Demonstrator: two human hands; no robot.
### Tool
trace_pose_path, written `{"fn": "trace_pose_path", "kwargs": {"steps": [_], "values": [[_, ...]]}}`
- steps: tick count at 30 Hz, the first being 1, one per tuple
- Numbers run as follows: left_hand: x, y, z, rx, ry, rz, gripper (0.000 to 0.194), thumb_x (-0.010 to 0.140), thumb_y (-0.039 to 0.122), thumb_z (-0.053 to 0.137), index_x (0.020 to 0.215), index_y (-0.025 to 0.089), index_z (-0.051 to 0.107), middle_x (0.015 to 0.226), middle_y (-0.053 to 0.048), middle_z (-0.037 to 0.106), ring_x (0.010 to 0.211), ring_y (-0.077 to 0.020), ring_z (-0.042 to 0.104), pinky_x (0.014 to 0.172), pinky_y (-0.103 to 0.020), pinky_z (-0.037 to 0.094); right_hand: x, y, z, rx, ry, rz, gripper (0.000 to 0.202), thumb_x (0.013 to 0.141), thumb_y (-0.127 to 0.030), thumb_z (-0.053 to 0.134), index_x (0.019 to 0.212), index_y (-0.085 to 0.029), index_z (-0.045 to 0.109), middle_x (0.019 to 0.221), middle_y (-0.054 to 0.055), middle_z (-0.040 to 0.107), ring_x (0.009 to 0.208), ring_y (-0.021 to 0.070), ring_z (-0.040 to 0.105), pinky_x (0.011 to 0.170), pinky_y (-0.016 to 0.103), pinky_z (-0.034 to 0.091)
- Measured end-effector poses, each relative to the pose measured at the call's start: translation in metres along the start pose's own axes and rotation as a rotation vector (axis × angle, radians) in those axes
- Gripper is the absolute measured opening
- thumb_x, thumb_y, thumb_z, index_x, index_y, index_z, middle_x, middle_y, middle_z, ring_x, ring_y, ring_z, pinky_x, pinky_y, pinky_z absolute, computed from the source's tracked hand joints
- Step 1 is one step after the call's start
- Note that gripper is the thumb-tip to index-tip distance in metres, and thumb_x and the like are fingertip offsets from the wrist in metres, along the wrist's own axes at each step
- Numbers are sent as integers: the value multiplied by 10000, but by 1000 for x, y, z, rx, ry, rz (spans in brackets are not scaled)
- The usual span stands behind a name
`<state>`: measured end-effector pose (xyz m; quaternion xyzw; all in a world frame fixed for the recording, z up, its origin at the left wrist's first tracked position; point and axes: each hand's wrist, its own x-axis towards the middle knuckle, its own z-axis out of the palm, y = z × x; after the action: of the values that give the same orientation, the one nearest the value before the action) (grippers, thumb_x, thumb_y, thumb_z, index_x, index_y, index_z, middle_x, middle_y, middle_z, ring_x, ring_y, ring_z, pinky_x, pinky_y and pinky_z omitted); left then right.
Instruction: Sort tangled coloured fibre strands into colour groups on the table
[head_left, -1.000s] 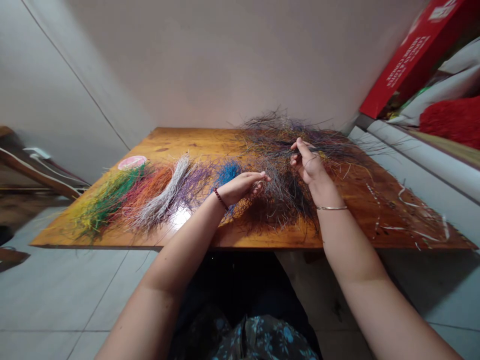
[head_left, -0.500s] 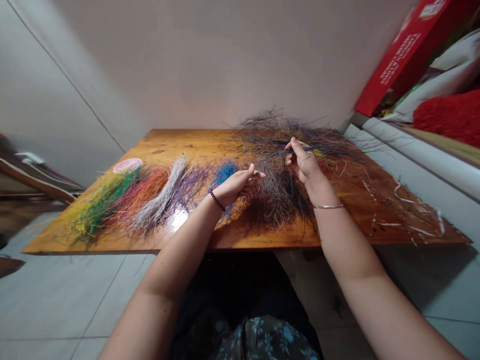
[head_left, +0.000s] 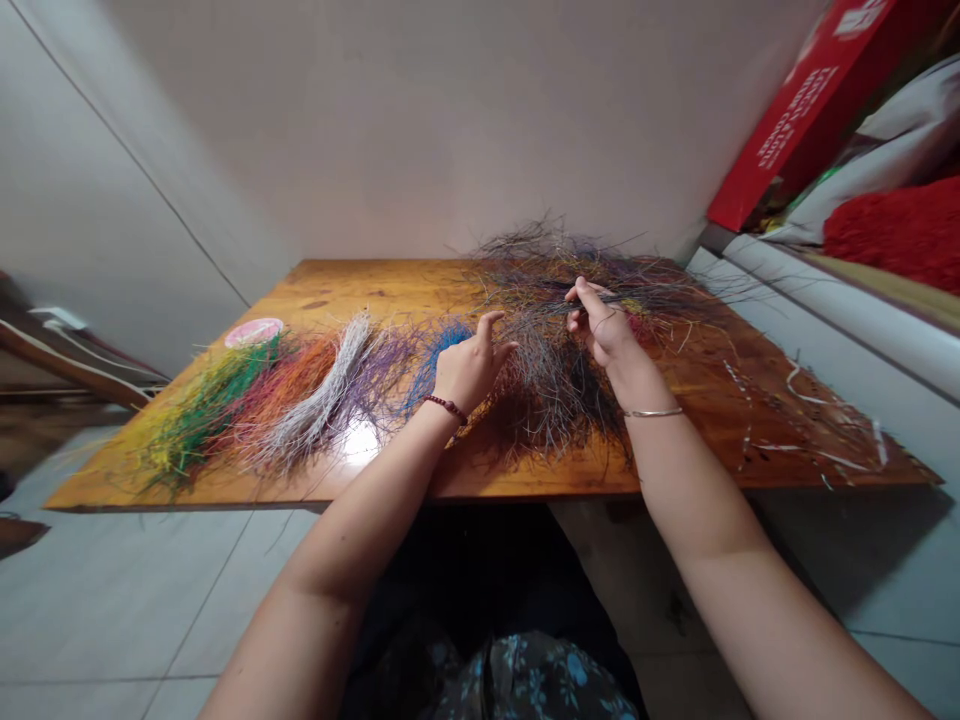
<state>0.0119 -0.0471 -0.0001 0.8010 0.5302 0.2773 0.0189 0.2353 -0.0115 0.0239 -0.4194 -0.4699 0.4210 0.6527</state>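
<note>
My left hand (head_left: 471, 368) hovers over the table between the blue strand bundle (head_left: 441, 358) and the grey strand bundle (head_left: 546, 375). Its index finger and thumb are spread apart, and nothing shows between them; the other fingers are mostly hidden. My right hand (head_left: 596, 325) is closed around a thin bunch of dark strands (head_left: 667, 292), which stick out on both sides of the fingers. Just behind it lies a tangled heap of mixed dark strands (head_left: 532, 250). A black strand bundle (head_left: 595, 385) rests beneath the right wrist.
On the wooden table (head_left: 337, 280), yellow, green (head_left: 202, 410), red, orange (head_left: 300, 370), white (head_left: 330, 400) and purple (head_left: 382, 370) bundles lie leftward. A pink round lid (head_left: 253, 332) sits behind them. White strips (head_left: 817, 455) lie right, near a red box (head_left: 787, 130).
My left hand has opened its thumb and index finger and turned upward, shifting slightly left. My right hand stays almost in place, still gripping the dark strands.
</note>
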Motion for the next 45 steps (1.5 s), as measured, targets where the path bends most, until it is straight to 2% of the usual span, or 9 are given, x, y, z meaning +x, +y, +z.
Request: {"fn": "trace_pose_path", "kwargs": {"steps": [3,6,19,27,31,34,36,40,45], "values": [[0,1,-1,24,-16,14,470,1027,563,353,1297,230,546,885,-95,728,756,-229,673,635,-261,371,0,-1,0,15,-1,8,448,739,-615,774,701,-204,601,631,-41,501,459,33,450,392,155,389],[-1,1,-1,34,-10,29,439,1037,546,329,1202,237,593,905,-94,740,765,-235,683,626,-268,360,0,-1,-1,22,4,3,447,736,-612,778,705,-202,601,638,-41,503,461,31,456,392,154,386],[-2,3,3,55,-32,124,362,1056,491,323,1084,248,589,987,-54,726,854,-217,691,654,-285,406,0,0,-2,-13,7,21,443,769,-617,744,726,-206,586,623,-45,507,470,34,464,407,147,392],[-3,3,2,-26,14,166,307,1031,475,425,1023,225,603,1055,-67,677,884,-195,665,695,-285,428,0,-1,0,-12,21,28,434,789,-595,740,723,-199,576,646,-44,516,459,26,456,396,146,384],[-2,3,6,-72,-14,180,352,987,551,506,1083,226,598,1019,-59,717,855,-196,678,672,-275,421,2,3,-1,-11,7,-2,447,785,-612,735,722,-198,579,656,-41,526,454,27,461,399,153,394],[-2,2,8,-38,-16,180,405,1001,579,451,1158,231,589,964,-57,740,820,-206,691,631,-271,395,3,6,-1,-6,5,-21,456,764,-621,749,716,-197,588,682,-38,547,447,23,456,392,158,395],[-2,2,9,-5,-15,191,395,1038,539,377,1168,236,593,937,-57,746,806,-207,696,614,-271,376,4,6,-1,-8,4,-19,460,755,-626,754,715,-197,593,674,-39,541,444,23,454,388,158,395],[-3,3,8,60,4,204,396,1070,455,301,1073,239,632,909,-56,745,782,-204,689,591,-282,350,3,5,-1,-22,-2,-12,469,746,-642,749,723,-199,596,671,-42,540,447,25,463,389,156,395],[-3,3,4,73,80,199,372,1061,435,361,958,237,659,925,-53,739,874,-194,675,648,-286,398,1,4,-1,-36,-12,-2,474,752,-649,740,729,-202,585,648,-46,525,448,33,468,394,157,403]]}}
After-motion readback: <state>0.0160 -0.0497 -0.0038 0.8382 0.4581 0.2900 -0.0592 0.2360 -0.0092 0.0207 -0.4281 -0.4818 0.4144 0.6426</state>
